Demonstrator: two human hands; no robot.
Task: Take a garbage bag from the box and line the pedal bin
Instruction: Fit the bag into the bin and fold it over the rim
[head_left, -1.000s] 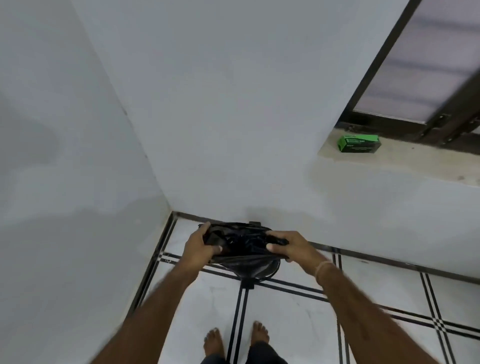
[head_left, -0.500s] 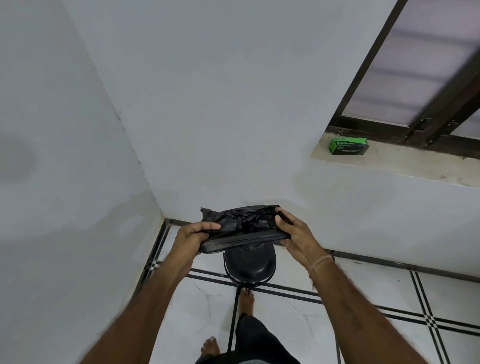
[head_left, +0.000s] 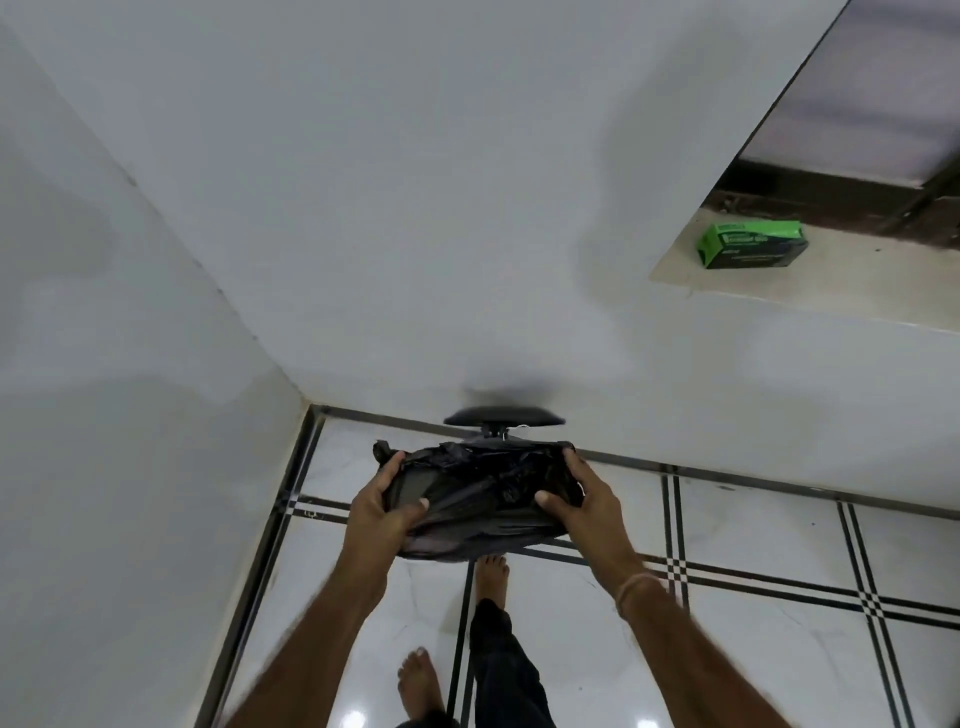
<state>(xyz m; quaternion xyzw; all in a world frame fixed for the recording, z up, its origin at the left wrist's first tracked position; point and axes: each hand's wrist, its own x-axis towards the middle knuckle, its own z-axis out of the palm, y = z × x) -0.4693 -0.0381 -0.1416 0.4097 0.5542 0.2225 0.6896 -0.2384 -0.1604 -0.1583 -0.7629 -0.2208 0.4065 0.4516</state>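
Item, centre frame: crumpled black plastic garbage bag (head_left: 483, 488) stretched between my left hand (head_left: 387, 512) and right hand (head_left: 584, 506), both gripping its rim.

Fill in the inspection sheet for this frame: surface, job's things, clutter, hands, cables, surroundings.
Surface: white tiled floor with dark double lines, glossy.
Job's things: black garbage bag stretched between both hands, apparently over the pedal bin's rim; bin body hidden. Bin lid raised against the wall. Green bag box lies on the window sill, apart from the bin.
Clutter: nothing seen.
Hands: left hand has a grip on the bag's left side; right hand grips the right side. One bare foot is forward at the bin's base.
Cables: nothing seen.
Surroundings: white walls meeting in a corner; dark window frame upper right.
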